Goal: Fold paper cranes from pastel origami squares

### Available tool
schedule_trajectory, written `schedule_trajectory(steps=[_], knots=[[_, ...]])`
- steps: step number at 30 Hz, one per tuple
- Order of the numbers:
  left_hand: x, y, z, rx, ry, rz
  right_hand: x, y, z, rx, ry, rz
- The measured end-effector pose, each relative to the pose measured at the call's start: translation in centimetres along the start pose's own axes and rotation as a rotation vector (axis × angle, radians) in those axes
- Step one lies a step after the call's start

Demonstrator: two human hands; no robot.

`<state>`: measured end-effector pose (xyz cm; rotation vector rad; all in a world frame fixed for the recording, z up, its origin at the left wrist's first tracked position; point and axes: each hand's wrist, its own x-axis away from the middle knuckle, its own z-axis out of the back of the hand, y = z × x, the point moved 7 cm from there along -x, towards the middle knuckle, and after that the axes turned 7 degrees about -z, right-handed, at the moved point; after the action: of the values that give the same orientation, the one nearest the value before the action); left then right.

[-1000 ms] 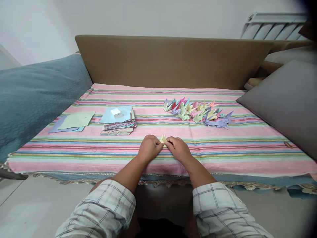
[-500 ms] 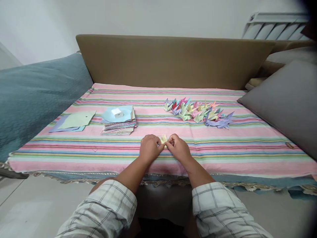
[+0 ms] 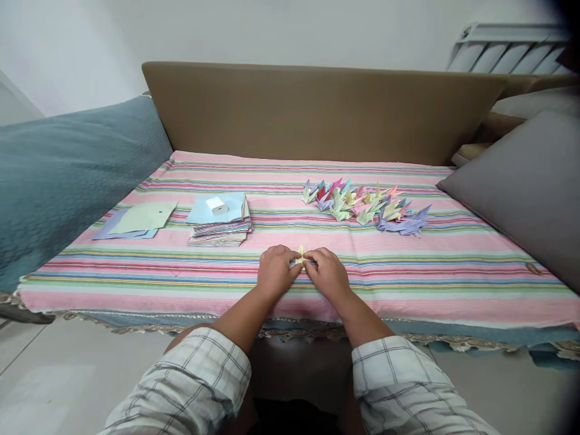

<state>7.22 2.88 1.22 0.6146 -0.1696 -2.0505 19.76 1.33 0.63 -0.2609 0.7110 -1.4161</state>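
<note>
A small folded piece of pale yellow paper (image 3: pixel 301 260) is between my two hands, just above the striped cloth, with one point standing up. My left hand (image 3: pixel 278 270) pinches its left side between thumb and fingers. On the other side my right hand (image 3: pixel 328 271) grips the right edge the same way. Fingers cover much of the paper, so its full shape is hidden. Beyond my right hand lies a cluster of folded paper cranes (image 3: pixel 362 205) in many colours.
A stack of paper squares (image 3: pixel 220 232) with a white box-shaped object (image 3: pixel 216 206) on top stands left of my hands. Further left lie several loose sheets (image 3: pixel 140 219). A grey cushion (image 3: pixel 525 187) borders the right, a blue-covered armrest (image 3: pixel 81 163) the left. Striped cloth (image 3: pixel 203 296) covers the seat.
My fingers have shifted on the yellow paper, both hands now pinching its sides more evenly, and its upright point shows narrower. The view has moved slightly.
</note>
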Motion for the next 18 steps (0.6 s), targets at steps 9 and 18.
schedule_trajectory(steps=[9, 18], knots=[[0.19, 0.06, 0.04, -0.008, 0.035, -0.012, 0.19, -0.07, 0.00, 0.017, 0.022, 0.038], [0.32, 0.21, -0.03, -0.051, 0.028, -0.023, 0.45, -0.26, 0.56, -0.010, 0.088, 0.056]])
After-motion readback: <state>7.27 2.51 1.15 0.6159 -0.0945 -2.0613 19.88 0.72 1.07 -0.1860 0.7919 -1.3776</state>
